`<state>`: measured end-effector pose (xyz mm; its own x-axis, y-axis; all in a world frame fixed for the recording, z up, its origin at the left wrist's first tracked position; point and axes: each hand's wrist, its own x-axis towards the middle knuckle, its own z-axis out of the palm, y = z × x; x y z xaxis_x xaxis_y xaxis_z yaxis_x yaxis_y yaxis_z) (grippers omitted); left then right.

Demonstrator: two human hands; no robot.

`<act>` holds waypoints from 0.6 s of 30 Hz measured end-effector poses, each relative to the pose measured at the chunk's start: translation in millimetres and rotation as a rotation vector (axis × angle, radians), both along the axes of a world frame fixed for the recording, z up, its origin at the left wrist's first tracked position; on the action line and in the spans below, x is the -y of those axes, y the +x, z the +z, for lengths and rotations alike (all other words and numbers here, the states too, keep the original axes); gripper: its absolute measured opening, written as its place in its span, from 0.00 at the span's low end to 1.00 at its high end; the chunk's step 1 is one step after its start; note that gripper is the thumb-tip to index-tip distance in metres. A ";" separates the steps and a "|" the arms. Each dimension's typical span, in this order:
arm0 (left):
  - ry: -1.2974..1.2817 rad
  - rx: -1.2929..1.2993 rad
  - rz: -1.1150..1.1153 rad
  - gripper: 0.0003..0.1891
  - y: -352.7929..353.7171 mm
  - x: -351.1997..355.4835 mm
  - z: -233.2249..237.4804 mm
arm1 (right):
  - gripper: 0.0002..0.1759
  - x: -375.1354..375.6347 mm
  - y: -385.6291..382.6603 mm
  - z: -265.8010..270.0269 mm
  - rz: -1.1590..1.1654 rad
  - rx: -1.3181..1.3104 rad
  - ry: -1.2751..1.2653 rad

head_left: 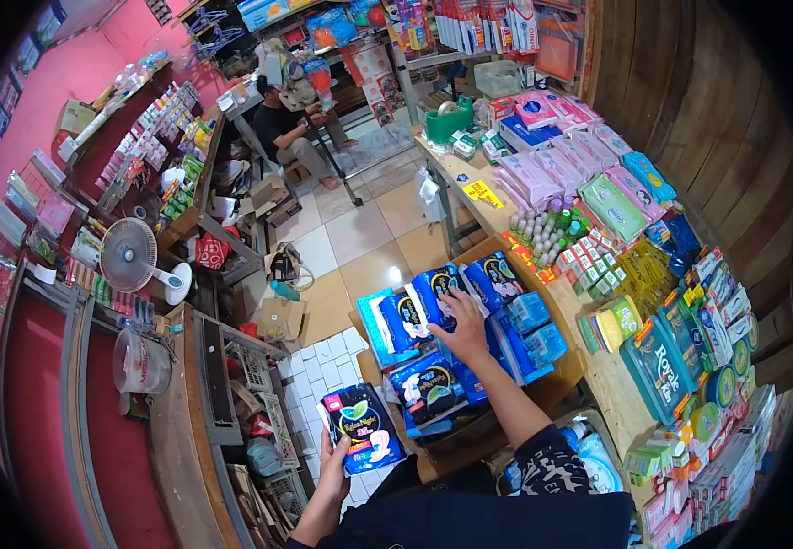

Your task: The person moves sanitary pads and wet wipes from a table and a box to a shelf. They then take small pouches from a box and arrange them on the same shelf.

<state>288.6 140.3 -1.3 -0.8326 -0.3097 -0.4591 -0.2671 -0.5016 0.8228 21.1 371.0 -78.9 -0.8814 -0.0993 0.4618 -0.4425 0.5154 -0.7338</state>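
My left hand [329, 480] grips a dark blue and black pack of sanitary pads [365, 428] by its lower left edge, front facing up. My right hand [462, 331] reaches over an open cardboard box [572, 373] with its fingers spread. Its fingertips rest on or just above a blue sanitary pad pack [429, 291] on the far side of the box; contact is hard to make out. More dark packs [426, 386] fill the box, and light blue packs [545, 344] lie along its right side.
To the right, a wooden counter [598, 403] carries wipes, soaps and boxed goods. A fan [129, 255] stands on the left beside a wooden shelf unit [186, 439]. Farther back, a person [289, 128] sits near the tiled floor [360, 224].
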 end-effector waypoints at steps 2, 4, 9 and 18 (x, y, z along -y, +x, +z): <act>-0.014 -0.005 0.015 0.30 2.2 1.5 -0.4 | 0.36 10.7 2.7 -14.2 -0.035 0.046 -0.001; -0.026 -0.008 0.031 0.29 2.6 -0.5 1.5 | 0.36 16.8 8.1 -18.7 -0.088 0.073 0.054; -0.014 0.012 0.010 0.28 0.6 -3.1 4.6 | 0.26 23.0 6.1 -40.9 -0.233 0.069 -0.032; 0.002 -0.029 -0.035 0.29 -0.8 -3.8 2.1 | 0.19 -14.0 26.0 -9.5 -0.169 0.089 -0.405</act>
<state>287.8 144.2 0.8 -0.8562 -0.2791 -0.4348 -0.2604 -0.4937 0.8297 47.1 385.0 -88.3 -0.9078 0.2224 0.3555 -0.3029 0.2384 -0.9227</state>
